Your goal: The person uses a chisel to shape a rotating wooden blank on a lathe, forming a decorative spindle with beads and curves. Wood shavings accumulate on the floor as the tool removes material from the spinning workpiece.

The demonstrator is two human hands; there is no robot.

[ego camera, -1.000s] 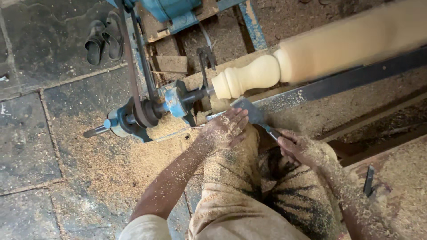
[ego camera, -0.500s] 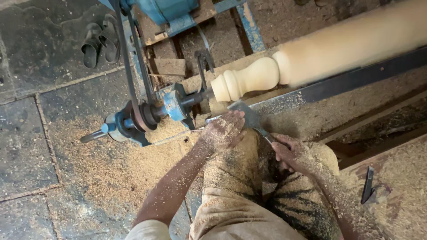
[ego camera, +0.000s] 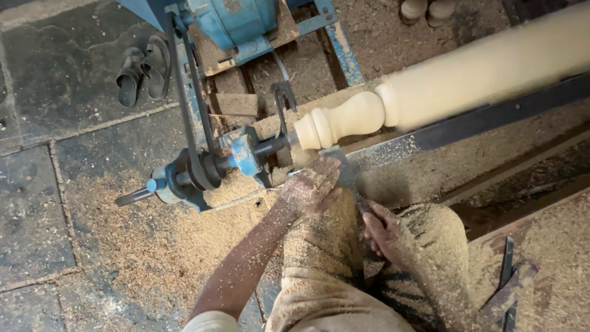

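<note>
A pale wooden spindle [ego camera: 430,92] is mounted on a lathe, its left end turned into rounded beads [ego camera: 335,120]. A flat metal chisel [ego camera: 349,175] lies across the dark tool rest bar [ego camera: 491,120], its tip at the beaded end. My left hand [ego camera: 310,187], coated in sawdust, presses down on the blade near the rest. My right hand [ego camera: 384,230] grips the chisel's handle lower down, close to my sawdust-covered lap.
The blue lathe headstock with pulley and belt [ego camera: 196,166] sits to the left, a blue motor [ego camera: 233,21] above it. A pair of dark sandals [ego camera: 141,74] lies on the stone floor. Sawdust covers the ground. A second chisel [ego camera: 507,270] rests at lower right.
The view has shifted slightly; both hands stay on the chisel, which has edged a little towards the beaded end of the spindle.
</note>
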